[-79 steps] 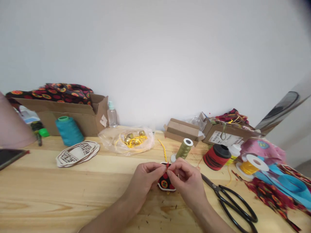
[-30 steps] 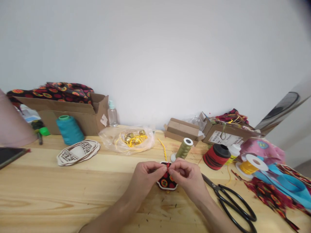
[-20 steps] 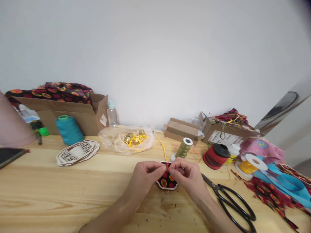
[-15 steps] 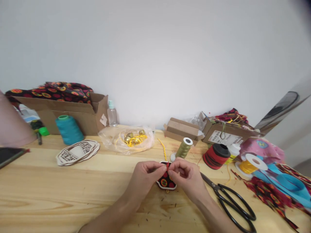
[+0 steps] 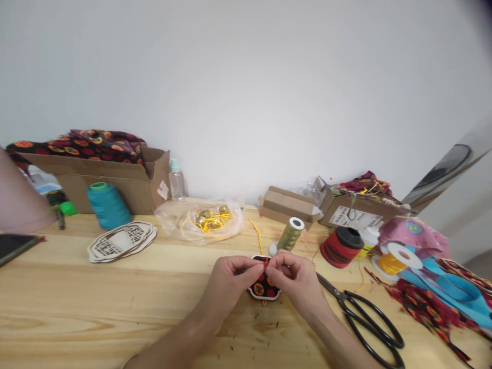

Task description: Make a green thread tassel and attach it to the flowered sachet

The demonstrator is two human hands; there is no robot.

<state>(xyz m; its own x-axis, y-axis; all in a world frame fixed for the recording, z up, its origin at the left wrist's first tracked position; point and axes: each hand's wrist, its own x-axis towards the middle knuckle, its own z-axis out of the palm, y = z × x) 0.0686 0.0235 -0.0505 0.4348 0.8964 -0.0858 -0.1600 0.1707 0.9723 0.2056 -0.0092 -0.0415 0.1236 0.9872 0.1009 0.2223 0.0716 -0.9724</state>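
A small black fabric piece with red and orange dots [image 5: 263, 288] lies on the wooden table [image 5: 96, 302] between my hands. My left hand [image 5: 226, 284] and my right hand [image 5: 295, 282] meet above its top edge, both pinched on a short red thread there. A twisted yellow cord [image 5: 257, 237] runs away from the piece toward the back. Fingertips of both hands nearly touch each other.
Black scissors [image 5: 365, 323] lie right of my right hand. Olive [image 5: 290, 234], red [image 5: 340, 247], yellow [image 5: 395, 259] and teal [image 5: 107, 206] thread spools stand around. A plastic bag of gold bells [image 5: 203, 221], wooden cutouts [image 5: 123, 241], cardboard boxes [image 5: 100, 177] and fabric scraps [image 5: 426, 307] crowd the table.
My hands stay pinched at the top of the fabric piece, with small finger shifts only. The piece has turned slightly under them.
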